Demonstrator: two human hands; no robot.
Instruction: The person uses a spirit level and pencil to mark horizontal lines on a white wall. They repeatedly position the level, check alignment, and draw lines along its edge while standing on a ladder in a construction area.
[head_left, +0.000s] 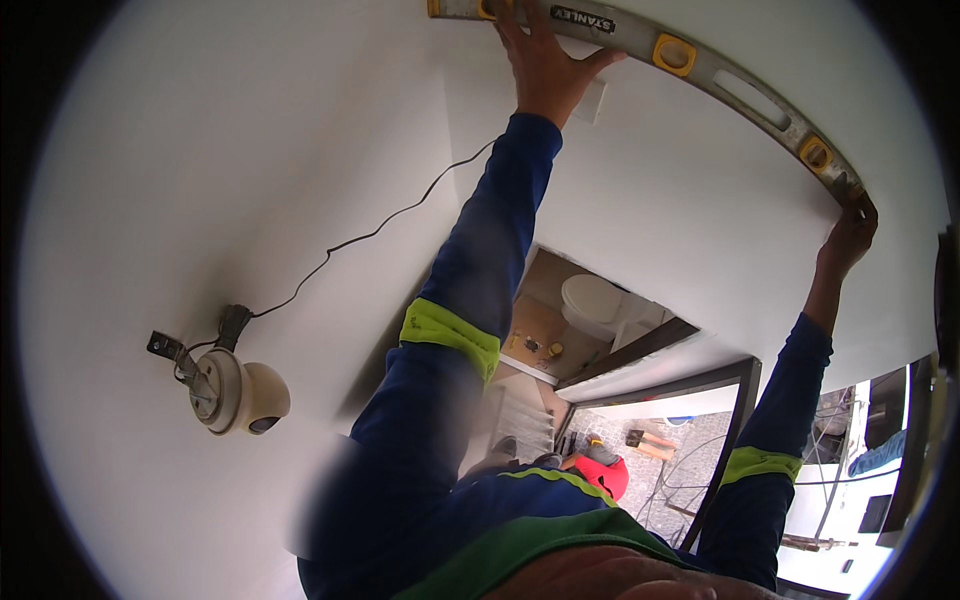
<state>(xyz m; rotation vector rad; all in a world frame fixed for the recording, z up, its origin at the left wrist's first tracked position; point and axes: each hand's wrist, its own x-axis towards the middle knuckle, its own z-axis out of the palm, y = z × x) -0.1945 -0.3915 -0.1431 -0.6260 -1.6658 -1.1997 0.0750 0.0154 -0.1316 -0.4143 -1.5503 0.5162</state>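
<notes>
A long grey spirit level (706, 72) with yellow vial housings lies against the white wall at the top of the view and looks bent by the lens. My left hand (553, 72) holds it near its left end, fingers over the bar and thumb spread along the lower edge. At the far right end, my right hand (848, 238) grips the bar with closed fingers. Behind my left wrist, a small white square plate (592, 102) shows in part on the wall.
A white dome-type camera (235, 390) hangs at left, its dark cable (385, 222) running up behind my left sleeve. Below are a doorway with a toilet (590, 300), a dark metal frame (742, 400), and a floor with a red item (605, 475) and loose cables.
</notes>
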